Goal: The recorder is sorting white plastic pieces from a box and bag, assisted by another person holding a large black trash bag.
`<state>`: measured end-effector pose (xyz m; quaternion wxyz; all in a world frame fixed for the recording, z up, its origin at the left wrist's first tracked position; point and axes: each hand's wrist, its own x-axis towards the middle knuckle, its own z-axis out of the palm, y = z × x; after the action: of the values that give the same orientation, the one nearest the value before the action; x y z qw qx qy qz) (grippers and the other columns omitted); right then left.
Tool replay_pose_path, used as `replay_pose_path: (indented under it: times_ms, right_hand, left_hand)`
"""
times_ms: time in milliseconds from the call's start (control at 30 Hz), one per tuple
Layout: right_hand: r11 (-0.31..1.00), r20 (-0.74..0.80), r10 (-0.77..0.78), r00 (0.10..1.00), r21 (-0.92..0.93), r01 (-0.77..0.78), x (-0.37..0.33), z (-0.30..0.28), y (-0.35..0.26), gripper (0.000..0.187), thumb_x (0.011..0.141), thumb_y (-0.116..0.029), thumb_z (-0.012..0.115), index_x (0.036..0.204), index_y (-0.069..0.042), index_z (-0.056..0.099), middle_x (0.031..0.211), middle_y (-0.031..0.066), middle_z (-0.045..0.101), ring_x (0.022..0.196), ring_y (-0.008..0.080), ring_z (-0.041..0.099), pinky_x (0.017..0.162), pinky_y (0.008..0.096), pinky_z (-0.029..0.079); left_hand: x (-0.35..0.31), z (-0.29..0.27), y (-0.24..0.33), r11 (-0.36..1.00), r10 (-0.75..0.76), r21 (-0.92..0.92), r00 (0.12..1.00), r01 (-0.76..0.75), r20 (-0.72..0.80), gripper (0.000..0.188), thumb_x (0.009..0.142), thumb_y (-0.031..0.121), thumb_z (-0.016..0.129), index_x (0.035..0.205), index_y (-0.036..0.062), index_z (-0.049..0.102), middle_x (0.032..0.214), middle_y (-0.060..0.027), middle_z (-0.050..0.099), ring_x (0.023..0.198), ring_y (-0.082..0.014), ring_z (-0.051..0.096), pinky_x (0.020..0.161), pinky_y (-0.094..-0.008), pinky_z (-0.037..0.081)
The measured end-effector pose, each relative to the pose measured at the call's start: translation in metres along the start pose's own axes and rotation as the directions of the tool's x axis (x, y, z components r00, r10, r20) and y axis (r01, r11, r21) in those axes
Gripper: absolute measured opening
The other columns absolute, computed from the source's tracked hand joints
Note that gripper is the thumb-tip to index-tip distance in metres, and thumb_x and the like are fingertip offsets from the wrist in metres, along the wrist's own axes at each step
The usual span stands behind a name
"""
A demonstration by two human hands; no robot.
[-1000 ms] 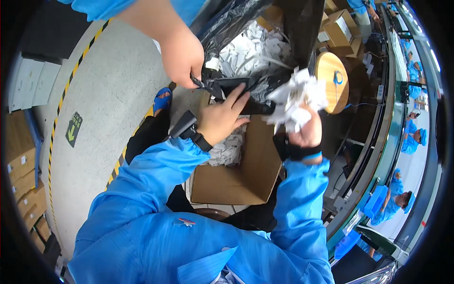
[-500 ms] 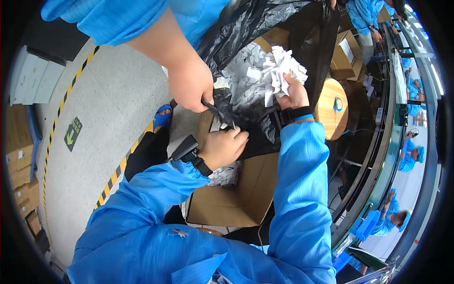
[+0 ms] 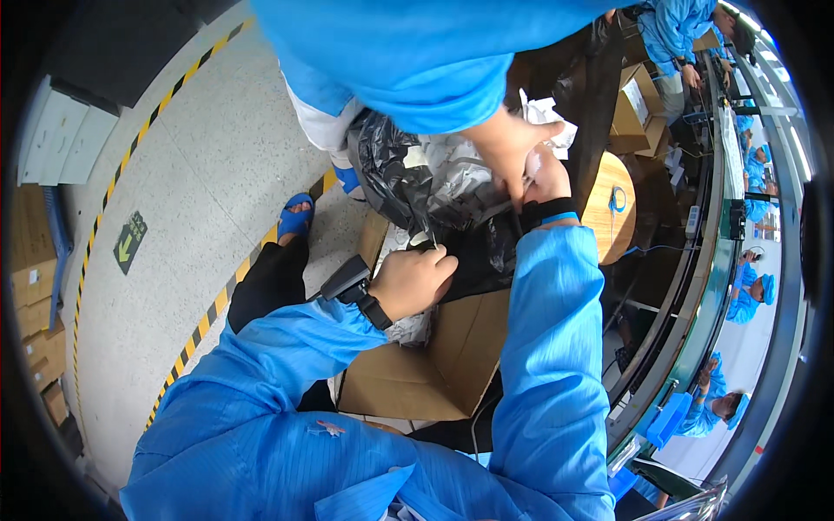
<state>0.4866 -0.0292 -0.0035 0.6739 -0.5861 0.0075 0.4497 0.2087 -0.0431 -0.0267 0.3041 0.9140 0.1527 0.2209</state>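
Observation:
My left hand (image 3: 413, 280) is closed, pinching the edge of a black plastic bag (image 3: 382, 161) above an open cardboard box. White paper scraps (image 3: 460, 169) fill the bag's mouth. Over the bag's right side is my right hand (image 3: 547, 178), its fingers mostly covered by a co-worker's hand (image 3: 504, 148) that reaches in from the far side. Beyond the two overlapping hands, a bunch of crumpled white paper (image 3: 549, 115) sticks up, and my right hand appears to hold it still.
The open cardboard box (image 3: 404, 382) stands right in front of me, with more paper inside. A round wooden stool (image 3: 604, 213) is to the right, beside a long green-edged workbench (image 3: 695, 347). Yellow-black tape (image 3: 204, 334) marks the floor at left.
The co-worker's hand has let go of the bag's left edge and moved right, onto my right hand and the paper. Their sleeve now covers the far part of the bag. My hands have barely moved.

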Motion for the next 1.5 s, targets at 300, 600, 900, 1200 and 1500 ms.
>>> replay_pose_path:
  times_ms: [300, 600, 900, 1200, 1500]
  right_hand:
    - [0.987, 0.102, 0.039, 0.994, -0.157, -0.022, -0.022, 0.001, -0.019, 0.028, 0.085, 0.000, 0.047, 0.112, 0.002, 0.053, 0.104, 0.0133, 0.061, 0.090, 0.0257, 0.062, 0.075, 0.0400, 0.052]
    - [0.982, -0.127, 0.052, 0.991, -0.175, -0.074, -0.023, 0.007, -0.003, 0.020, 0.093, -0.016, 0.053, 0.109, -0.005, 0.056, 0.093, 0.0062, 0.063, 0.079, 0.0195, 0.062, 0.061, 0.0300, 0.052]
    - [0.993, 0.194, 0.112, 0.975, 0.007, -0.115, -0.035, 0.012, -0.012, 0.032, 0.097, -0.014, 0.043, 0.125, 0.000, 0.041, 0.122, 0.0191, 0.053, 0.099, 0.0349, 0.061, 0.072, 0.0354, 0.058]
    - [0.970, 0.388, 0.196, 0.901, 0.057, -0.236, -0.029, 0.003, -0.021, 0.044, 0.095, -0.041, 0.041, 0.126, -0.010, 0.046, 0.122, 0.0132, 0.055, 0.109, 0.0357, 0.055, 0.079, 0.0566, 0.052]
    - [0.996, 0.158, 0.078, 0.984, -0.049, -0.071, -0.017, -0.016, -0.015, 0.045, 0.087, -0.042, 0.060, 0.105, -0.002, 0.052, 0.112, 0.0226, 0.056, 0.098, 0.0394, 0.061, 0.057, 0.0400, 0.059]
  left_hand:
    - [-0.002, 0.002, 0.002, 1.000, 0.005, -0.021, 1.000, -0.005, 0.007, 0.014, 0.076, 0.017, 0.064, 0.087, 0.0117, 0.060, 0.075, -0.0038, 0.052, 0.055, -0.0216, 0.058, 0.047, -0.0347, 0.044]
    - [-0.001, 0.005, 0.001, 1.000, 0.015, -0.023, 1.000, -0.015, 0.009, 0.012, 0.077, 0.017, 0.064, 0.088, 0.0116, 0.060, 0.075, -0.0038, 0.051, 0.054, -0.0214, 0.057, 0.047, -0.0350, 0.043]
    - [-0.001, 0.004, 0.001, 1.000, 0.005, -0.027, 1.000, -0.004, 0.018, 0.011, 0.079, 0.017, 0.063, 0.088, 0.0117, 0.060, 0.074, -0.0042, 0.050, 0.053, -0.0219, 0.057, 0.046, -0.0358, 0.043]
    - [0.003, 0.005, 0.002, 1.000, -0.006, -0.020, 1.000, 0.006, 0.016, 0.013, 0.078, 0.018, 0.063, 0.089, 0.0122, 0.060, 0.074, -0.0037, 0.051, 0.054, -0.0219, 0.057, 0.046, -0.0357, 0.043]
    - [-0.006, 0.003, 0.004, 0.999, -0.003, -0.038, 1.000, 0.004, 0.011, 0.012, 0.078, 0.017, 0.063, 0.087, 0.0119, 0.059, 0.074, -0.0042, 0.051, 0.053, -0.0225, 0.057, 0.046, -0.0360, 0.043]
